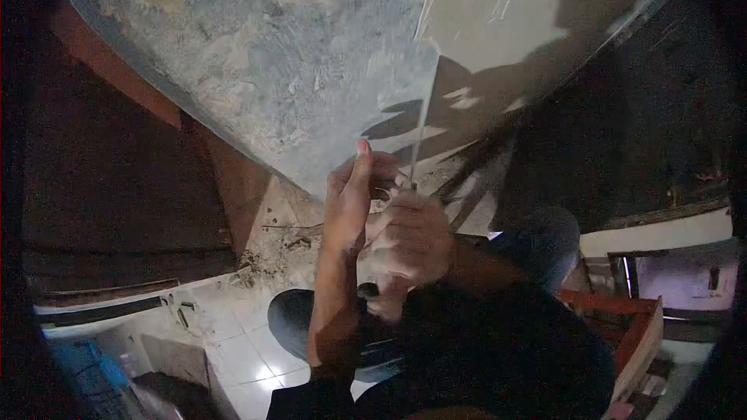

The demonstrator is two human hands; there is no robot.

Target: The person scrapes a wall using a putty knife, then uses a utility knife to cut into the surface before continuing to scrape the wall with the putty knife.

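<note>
My right hand [412, 241] is closed in a fist around the lower end of a long, thin, light-coloured tool [421, 136]. The tool points up in front of a patchy grey and beige plastered surface [280, 54]; whether its tip touches cannot be made out. Just left of the fist is my left hand [354, 194], its thumb raised and its fingers loosely bent toward the tool, with nothing visible in it. Motion blurs the right hand, and the tool's handle is hidden inside it. Shadows of the hands fall on the plaster.
Dark panels flank the plaster at left [124, 179] and right [622, 124]. Crumbly debris [272, 253] lies below its lower corner. White floor tiles [253, 350] show at lower left, near blue material [109, 365]. A reddish wooden frame [642, 327] stands at lower right.
</note>
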